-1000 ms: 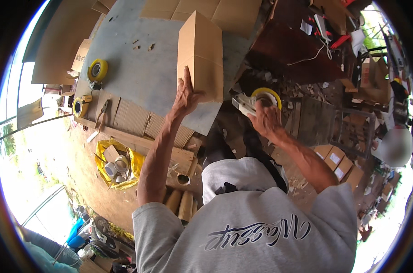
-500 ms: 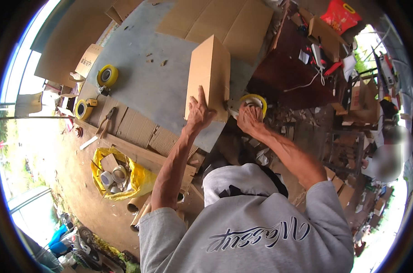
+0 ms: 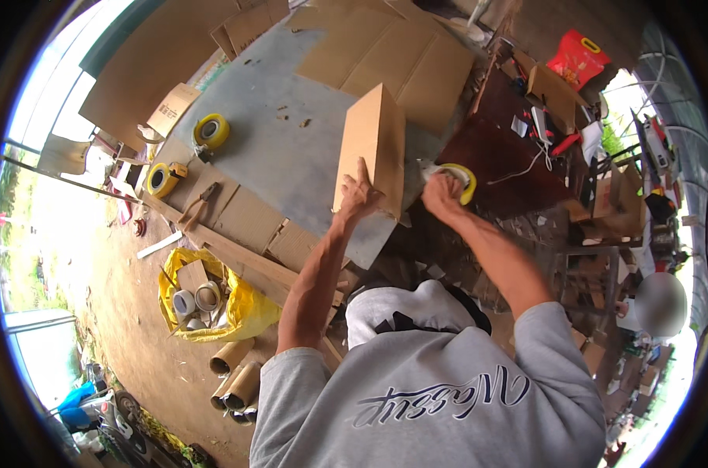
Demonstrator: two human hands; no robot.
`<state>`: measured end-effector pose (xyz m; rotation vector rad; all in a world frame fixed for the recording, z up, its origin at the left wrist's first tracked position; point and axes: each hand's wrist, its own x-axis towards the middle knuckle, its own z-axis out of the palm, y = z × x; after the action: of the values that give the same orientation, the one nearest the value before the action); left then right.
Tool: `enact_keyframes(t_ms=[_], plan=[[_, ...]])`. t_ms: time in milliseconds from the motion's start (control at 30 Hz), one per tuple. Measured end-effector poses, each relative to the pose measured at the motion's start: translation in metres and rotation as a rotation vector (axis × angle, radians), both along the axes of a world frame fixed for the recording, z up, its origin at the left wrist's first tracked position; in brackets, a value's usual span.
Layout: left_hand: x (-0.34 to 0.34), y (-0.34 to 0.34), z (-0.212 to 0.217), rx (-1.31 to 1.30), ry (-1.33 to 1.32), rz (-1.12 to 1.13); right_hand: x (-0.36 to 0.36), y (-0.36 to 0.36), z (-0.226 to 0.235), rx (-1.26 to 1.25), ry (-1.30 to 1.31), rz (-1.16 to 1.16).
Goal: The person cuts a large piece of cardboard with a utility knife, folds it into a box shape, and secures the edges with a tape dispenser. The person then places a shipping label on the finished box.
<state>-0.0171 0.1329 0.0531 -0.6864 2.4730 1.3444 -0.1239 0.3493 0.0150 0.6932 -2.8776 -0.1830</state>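
A tall closed cardboard box (image 3: pixel 362 140) stands at the near right corner of the grey tabletop (image 3: pixel 268 168). On its near end lies my left hand (image 3: pixel 360 196), fingers stretched out and the index finger pointing up along the side. To the right of the box, my right hand (image 3: pixel 443 192) is closed around a tape dispenser with a yellow-rimmed roll (image 3: pixel 468 186). A small gap separates the dispenser from the box. The grip itself is partly hidden behind my knuckles.
Two more tape rolls, one (image 3: pixel 211 132) farther back and one (image 3: pixel 161 179) nearer, sit at the table's left. Pliers (image 3: pixel 201 204) lie on cardboard strips. Flattened cardboard (image 3: pixel 389 54) covers the far side. A yellow bag (image 3: pixel 249 312) and cardboard tubes (image 3: pixel 243 382) are on the floor.
My right hand has moved the tape dispenser forward alongside the box and slightly away from it. The left hand keeps its place on the box. The whole view has shifted.
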Motion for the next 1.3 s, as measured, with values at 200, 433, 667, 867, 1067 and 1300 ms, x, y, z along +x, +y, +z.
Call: enact_keyframes(t_ms=[200, 433, 667, 867, 1067, 1300], plan=[[0.014, -0.027, -0.068, 0.229, 0.351, 0.314, -0.025, 0.054, 0.063, -0.443, -0.211, -0.169], [0.058, -0.039, -0.120, 1.149, 0.106, 1.134, 0.049, 0.074, 0.026, -2.111, -1.468, -0.706], [0.043, -0.027, -0.105, 1.122, -0.129, 1.273, 0.053, 0.009, 0.017, -2.321, -1.766, -0.626], [0.032, -0.052, -0.135, 1.316, -0.071, 1.129, -0.027, -0.012, -0.040, -2.426, -1.343, -0.683], [0.036, -0.070, -0.118, 1.278, 0.231, 1.373, -0.065, -0.006, -0.020, -2.263, -1.451, -0.591], [0.032, -0.011, -0.005, 0.530, 0.836, 1.212, -0.012, 0.083, 0.008, -2.127, -1.647, -0.563]])
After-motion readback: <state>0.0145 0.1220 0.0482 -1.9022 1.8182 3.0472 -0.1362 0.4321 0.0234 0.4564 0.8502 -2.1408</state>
